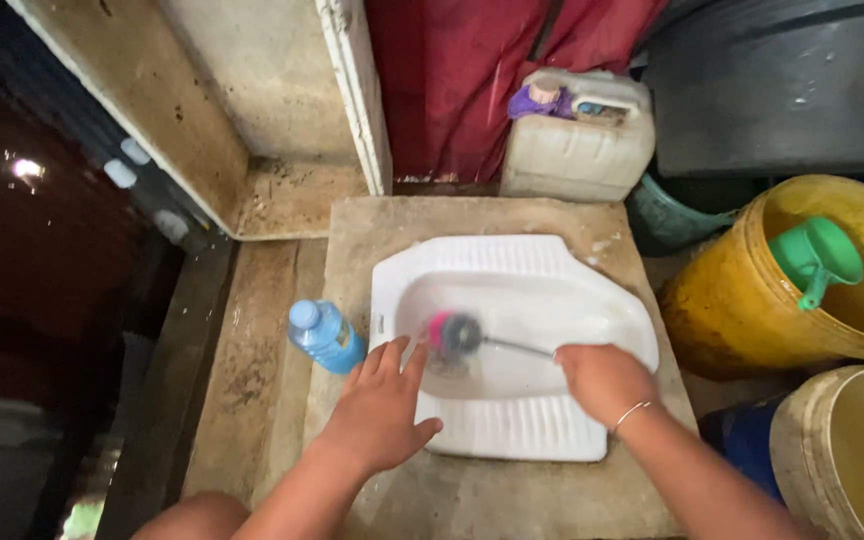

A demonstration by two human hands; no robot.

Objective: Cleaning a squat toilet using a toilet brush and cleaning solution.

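A white squat toilet pan (512,262) is set in a concrete slab (472,495). My right hand (602,380) grips the thin handle of a toilet brush (457,334), whose blurred pink and dark head is down inside the bowl. My left hand (384,405) lies flat with fingers spread on the pan's near left rim. A blue plastic bottle (324,335) stands on the slab just left of the pan.
A white jerrycan (577,145) stands behind the pan by a red cloth (452,70). On the right are a yellow bucket (712,300) with a green scoop (814,258), a cream bucket (832,450) and a dark barrel (782,80). A concrete wall (202,90) stands at the left.
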